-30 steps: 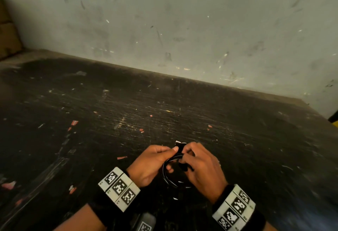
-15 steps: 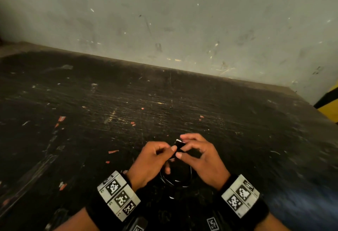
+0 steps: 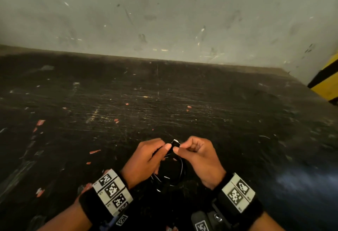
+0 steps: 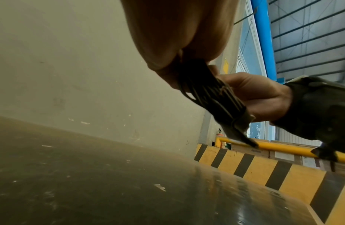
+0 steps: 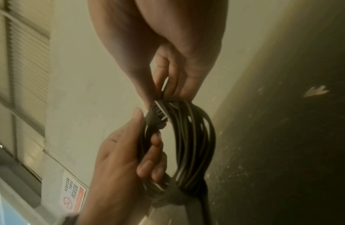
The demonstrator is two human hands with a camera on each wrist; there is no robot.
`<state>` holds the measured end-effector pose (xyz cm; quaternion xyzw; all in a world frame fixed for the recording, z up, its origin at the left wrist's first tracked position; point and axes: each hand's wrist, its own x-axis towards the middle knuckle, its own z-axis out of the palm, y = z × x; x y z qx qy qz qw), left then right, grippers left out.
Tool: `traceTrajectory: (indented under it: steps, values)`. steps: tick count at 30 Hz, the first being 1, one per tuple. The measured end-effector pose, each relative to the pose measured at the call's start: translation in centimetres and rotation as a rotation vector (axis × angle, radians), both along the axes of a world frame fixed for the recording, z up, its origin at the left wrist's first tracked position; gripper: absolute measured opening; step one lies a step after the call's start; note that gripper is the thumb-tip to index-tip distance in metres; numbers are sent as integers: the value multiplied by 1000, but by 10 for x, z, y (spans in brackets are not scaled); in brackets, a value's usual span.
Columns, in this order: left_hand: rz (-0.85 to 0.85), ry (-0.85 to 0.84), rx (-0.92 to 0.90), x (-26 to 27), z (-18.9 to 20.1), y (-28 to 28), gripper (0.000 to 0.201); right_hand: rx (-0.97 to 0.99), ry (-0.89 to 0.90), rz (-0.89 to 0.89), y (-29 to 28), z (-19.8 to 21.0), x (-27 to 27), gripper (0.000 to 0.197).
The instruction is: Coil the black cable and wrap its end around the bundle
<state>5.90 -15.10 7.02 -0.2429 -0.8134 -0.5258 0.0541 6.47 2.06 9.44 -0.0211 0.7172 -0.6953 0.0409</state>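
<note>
- While the coil of black cable (image 3: 175, 168) hangs between both hands above the dark desk (image 3: 237, 121), its loops are already gathered into one bundle, held at about 6 o'clock in the head view.
- Compared with a second ago, the hands sit a little higher and closer at the top of the bundle; the right hand (image 3: 199, 155), then draped over the coil, is now drawn back into a curl.
- The left hand (image 3: 146, 159) pinches the top of the bundle between thumb and fingers (image 5: 148, 159), the lower ones hooked through the loops.
- The right hand's thumb and forefinger pinch a short black piece at the top, at 12 o'clock on the coil; whether it is the cable's end I cannot tell.
- In the right wrist view a band (image 5: 173, 196) already circles the strands at the coil's 6 o'clock.
- My judgement: coiling is finished and the securing wrap is under way; slack in either pinch could let loops spring apart.
</note>
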Motion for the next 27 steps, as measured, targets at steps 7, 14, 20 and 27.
traceTrajectory:
  steps: [7,14,20,27]
  values:
    - [-12,-397,178,-28,-9,81,20,159,2,-43,85,1,-24,29]
    - [177,-897,449,-27,-47,155,13,15,-216,-303,176,-46,-58,20]
    - [360,-843,457,-39,-83,171,18,66,-357,-232,207,-95,-68,15]
    - [527,-751,186,-49,-125,175,21,312,-396,-82,214,-133,-74,21]
